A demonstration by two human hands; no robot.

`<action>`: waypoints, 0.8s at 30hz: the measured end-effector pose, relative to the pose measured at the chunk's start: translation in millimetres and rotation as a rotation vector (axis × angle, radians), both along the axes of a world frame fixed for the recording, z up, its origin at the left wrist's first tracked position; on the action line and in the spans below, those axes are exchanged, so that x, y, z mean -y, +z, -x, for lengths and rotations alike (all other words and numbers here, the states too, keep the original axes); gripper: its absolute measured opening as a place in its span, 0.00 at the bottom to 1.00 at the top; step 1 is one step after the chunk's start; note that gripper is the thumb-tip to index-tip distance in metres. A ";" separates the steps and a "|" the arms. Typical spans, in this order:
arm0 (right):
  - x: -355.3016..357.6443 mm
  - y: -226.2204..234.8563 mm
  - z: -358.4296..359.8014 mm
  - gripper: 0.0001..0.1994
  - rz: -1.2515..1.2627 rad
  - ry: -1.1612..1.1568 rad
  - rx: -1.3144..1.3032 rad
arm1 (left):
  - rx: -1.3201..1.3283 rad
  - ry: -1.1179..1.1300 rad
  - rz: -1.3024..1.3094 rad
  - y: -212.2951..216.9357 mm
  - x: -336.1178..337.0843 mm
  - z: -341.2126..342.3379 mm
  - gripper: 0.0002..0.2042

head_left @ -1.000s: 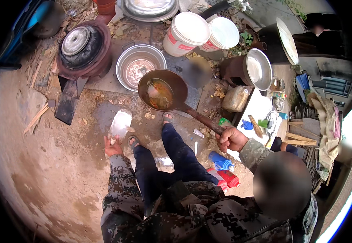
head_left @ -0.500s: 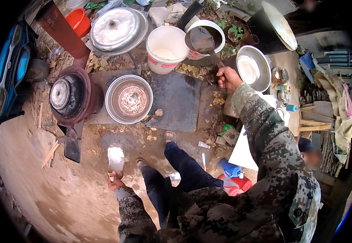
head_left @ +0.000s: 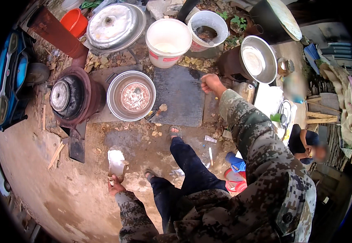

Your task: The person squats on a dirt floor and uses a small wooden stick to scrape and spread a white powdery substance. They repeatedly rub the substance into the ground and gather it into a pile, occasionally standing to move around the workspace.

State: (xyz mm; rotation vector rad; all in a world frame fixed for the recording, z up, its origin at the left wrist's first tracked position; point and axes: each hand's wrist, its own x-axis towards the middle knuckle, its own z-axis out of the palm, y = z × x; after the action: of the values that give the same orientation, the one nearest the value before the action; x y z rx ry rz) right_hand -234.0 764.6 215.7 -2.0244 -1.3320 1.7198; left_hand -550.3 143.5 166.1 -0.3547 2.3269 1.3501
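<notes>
Head view: left hand [head_left: 116,187] hanging low by the leg, fingers wrapped round a flat white piece [head_left: 116,161] (looks like a scrap of sheet, edge ragged), held over bare dirt near the left foot. Right hand [head_left: 212,84] reaching fwd over the dark slab [head_left: 180,97], fingers curled closed, gripping sthg thin and dark – can't tell what. Sitting just ahead: metal basin [head_left: 131,96] w/ reddish inside, white bucket [head_left: 168,42], clay stove [head_left: 72,99] w/ lidded pot.
</notes>
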 end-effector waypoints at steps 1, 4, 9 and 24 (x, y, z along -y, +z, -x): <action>34.3 -9.4 -9.4 0.08 0.054 0.025 0.000 | 0.018 -0.011 -0.005 -1.2 3.9 3.2 0.32; 135.7 -36.9 -61.9 0.08 0.190 0.034 0.112 | 0.047 -0.005 -0.082 -13.6 12.7 9.8 0.33; 351.3 -45.8 -151.1 0.07 0.254 -0.147 0.269 | 0.156 -0.087 -0.224 -26.7 48.8 41.9 0.35; 837.9 2.0 -177.3 0.12 0.128 0.030 0.461 | -0.199 -0.532 0.126 -89.4 218.2 164.1 0.38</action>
State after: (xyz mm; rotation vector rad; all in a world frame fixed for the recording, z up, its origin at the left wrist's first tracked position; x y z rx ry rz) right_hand -56.7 -73.3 217.7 -2.5998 -1.4053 1.4315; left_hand -714.4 -74.7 76.7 0.3608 2.4276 1.0141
